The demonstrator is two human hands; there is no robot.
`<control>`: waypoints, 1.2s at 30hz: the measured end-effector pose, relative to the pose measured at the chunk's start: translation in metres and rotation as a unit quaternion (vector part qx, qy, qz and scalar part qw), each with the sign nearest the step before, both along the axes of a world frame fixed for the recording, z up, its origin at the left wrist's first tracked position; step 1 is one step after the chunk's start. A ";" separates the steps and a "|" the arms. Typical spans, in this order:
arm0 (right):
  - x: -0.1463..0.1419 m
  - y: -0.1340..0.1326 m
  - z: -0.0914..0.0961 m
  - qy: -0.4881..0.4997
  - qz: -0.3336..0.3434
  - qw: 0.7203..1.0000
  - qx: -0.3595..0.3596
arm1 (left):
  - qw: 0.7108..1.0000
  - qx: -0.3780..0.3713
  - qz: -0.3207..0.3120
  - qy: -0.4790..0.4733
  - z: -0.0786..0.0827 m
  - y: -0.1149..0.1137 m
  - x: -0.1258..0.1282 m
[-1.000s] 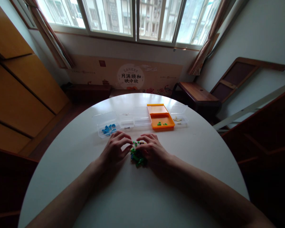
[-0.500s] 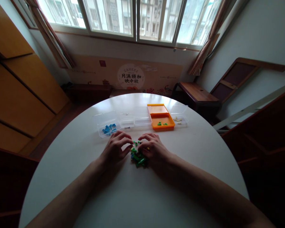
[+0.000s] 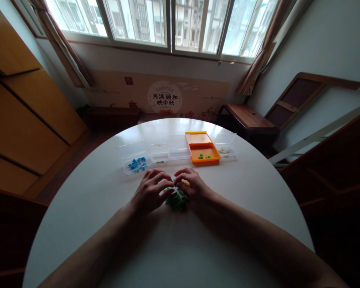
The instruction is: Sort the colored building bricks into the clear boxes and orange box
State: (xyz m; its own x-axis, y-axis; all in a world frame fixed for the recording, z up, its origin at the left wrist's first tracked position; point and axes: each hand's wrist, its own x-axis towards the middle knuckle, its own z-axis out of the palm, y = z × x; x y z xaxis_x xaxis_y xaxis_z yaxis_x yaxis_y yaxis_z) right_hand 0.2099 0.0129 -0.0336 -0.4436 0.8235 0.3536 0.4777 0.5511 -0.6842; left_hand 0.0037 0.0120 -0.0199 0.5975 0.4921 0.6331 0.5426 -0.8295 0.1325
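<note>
A small heap of toy building bricks (image 3: 177, 201), mostly green with some blue and dark ones, lies on the white table between my hands. My left hand (image 3: 151, 190) is at the heap's left side, fingers curved and apart, its thumb over the edge of the bricks. From the right, my right hand (image 3: 195, 185) bends its fingers in over the heap's far side; what its fingertips hold, if anything, is too small to make out. The fingertips of both hands nearly meet. A yellow piece (image 3: 185, 182) shows by the right fingers. Part of the heap is hidden.
Beyond the hands stand open lidded boxes: a clear box (image 3: 125, 168) with blue bricks, clear boxes (image 3: 180, 154) in the middle, an orange box (image 3: 206, 160) holding several green bricks, and a clear box (image 3: 234, 152) with cream pieces. The round table (image 3: 174, 248) carries everything.
My left hand has shifted right and slightly nearer, over the heap's edge. The right fingers have curled in, and the gap between the hands has narrowed. Boxes stay put.
</note>
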 end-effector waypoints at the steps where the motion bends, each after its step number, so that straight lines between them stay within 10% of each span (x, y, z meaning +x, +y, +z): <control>1: 0.000 0.000 0.001 0.011 0.003 1.000 -0.005 | 1.000 0.009 -0.002 -0.004 0.001 -0.001 0.001; 19: -0.001 -0.004 -0.001 0.033 -0.011 0.999 0.029 | 0.998 0.033 0.026 -0.037 0.001 -0.001 -0.001; 30: 0.012 -0.006 -0.013 -0.017 -0.066 0.997 0.030 | 0.904 0.033 0.336 -0.260 -0.007 0.029 -0.033; 36: 0.014 -0.007 -0.012 -0.026 -0.065 0.997 0.026 | 0.881 0.018 0.372 -0.292 -0.011 0.034 -0.035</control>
State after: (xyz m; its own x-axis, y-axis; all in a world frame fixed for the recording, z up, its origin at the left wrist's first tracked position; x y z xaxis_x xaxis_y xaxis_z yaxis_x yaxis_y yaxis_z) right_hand 0.2236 0.0057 -0.0452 -0.3528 0.8565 0.3767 0.5825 0.5161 -0.6280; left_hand -0.0318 0.0455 -0.0305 -0.3146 0.5837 0.7485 0.7852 -0.2831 0.5508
